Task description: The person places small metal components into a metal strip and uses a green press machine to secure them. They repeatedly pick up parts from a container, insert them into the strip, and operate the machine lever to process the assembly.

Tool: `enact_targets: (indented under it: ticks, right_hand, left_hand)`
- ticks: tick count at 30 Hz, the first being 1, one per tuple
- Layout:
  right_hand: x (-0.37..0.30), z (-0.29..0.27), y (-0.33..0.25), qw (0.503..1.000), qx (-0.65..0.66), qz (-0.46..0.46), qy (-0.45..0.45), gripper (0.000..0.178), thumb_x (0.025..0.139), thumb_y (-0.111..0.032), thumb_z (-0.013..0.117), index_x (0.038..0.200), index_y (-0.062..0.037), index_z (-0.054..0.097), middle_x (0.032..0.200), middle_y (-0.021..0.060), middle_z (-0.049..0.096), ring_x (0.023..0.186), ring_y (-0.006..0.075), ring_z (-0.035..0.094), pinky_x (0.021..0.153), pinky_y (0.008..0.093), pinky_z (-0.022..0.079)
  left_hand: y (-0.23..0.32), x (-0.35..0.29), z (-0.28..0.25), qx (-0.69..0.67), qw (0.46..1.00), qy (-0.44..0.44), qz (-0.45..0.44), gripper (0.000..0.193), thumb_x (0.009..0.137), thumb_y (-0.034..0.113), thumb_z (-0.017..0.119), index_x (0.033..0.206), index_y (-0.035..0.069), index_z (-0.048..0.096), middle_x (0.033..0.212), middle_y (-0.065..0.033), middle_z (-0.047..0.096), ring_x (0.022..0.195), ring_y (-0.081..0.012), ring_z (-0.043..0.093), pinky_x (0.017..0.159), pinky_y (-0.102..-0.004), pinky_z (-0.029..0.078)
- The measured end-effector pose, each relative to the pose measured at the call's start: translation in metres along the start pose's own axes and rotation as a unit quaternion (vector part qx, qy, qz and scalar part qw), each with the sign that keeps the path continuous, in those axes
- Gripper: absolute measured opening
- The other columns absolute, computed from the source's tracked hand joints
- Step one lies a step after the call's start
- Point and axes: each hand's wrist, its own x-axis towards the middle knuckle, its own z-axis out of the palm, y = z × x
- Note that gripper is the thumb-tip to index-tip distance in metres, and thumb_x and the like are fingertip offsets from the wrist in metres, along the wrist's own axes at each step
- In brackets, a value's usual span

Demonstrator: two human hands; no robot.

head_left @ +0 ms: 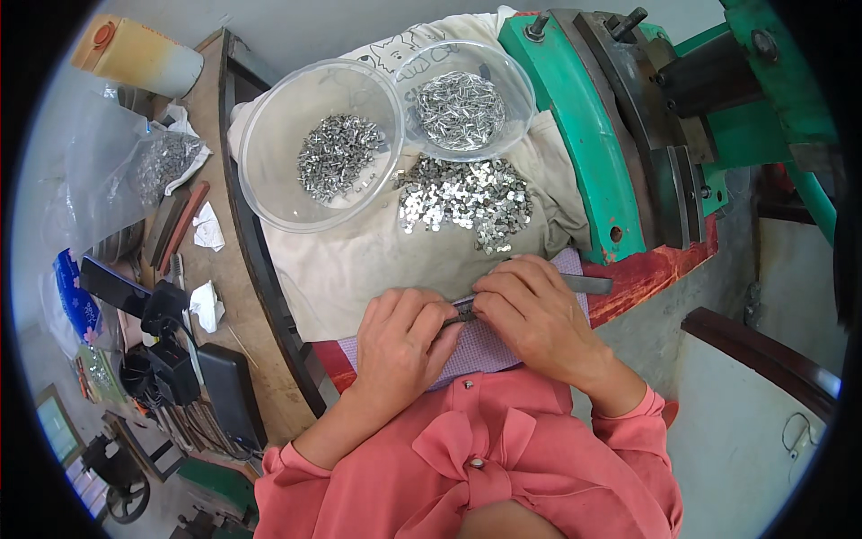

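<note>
My left hand (402, 340) is closed, its thumb and forefinger pinching at a small dark piece (463, 313) between my hands. My right hand (537, 314) wraps over a flat grey metal bar (589, 285), whose end sticks out to the right. Whether the dark piece belongs to the bar is hidden by my fingers. Both hands are over a purple checked cloth (476, 359) at the near edge. Just beyond them, a pile of small shiny flat metal pieces (467, 202) lies on a beige cloth (341, 278).
Two clear plastic bowls stand behind the pile: the left bowl (260, 193) holds short metal bits, the right bowl (523, 85) thin silvery pins. A green machine (575, 135) rises at the right. On the left, a wooden table (256, 328) carries a plastic bag, a container and tools.
</note>
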Motion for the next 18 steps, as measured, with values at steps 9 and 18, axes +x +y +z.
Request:
enact_targets:
  ticks: [9, 18]
  right_hand:
    - [-0.005, -0.004, 0.005, 0.999, 0.027, 0.002, 0.022, 0.018, 0.078, -0.011, 0.067, 0.095, -0.0067, 0.068, 0.102, 0.0065, 0.063, 0.102, 0.0264, 0.060, 0.096, 0.0469, 0.049]
    - [-0.013, 0.007, -0.003, 0.997, -0.019, -0.033, 0.068, 0.031, 0.078, -0.015, 0.067, 0.108, -0.0155, 0.074, 0.108, 0.0041, 0.064, 0.102, 0.0242, 0.060, 0.096, 0.0448, 0.050]
  left_hand:
    - [-0.006, -0.017, -0.016, 0.001, 1.000, -0.001, -0.006, 0.036, 0.070, 0.005, 0.082, 0.101, 0.006, 0.066, 0.098, -0.0089, 0.066, 0.087, -0.0288, 0.062, 0.075, -0.0389, 0.047]
    - [-0.019, -0.032, -0.029, 0.027, 1.000, 0.013, 0.007, 0.041, 0.070, 0.004, 0.081, 0.108, 0.005, 0.068, 0.102, -0.0103, 0.066, 0.088, -0.0290, 0.063, 0.075, -0.0388, 0.049]
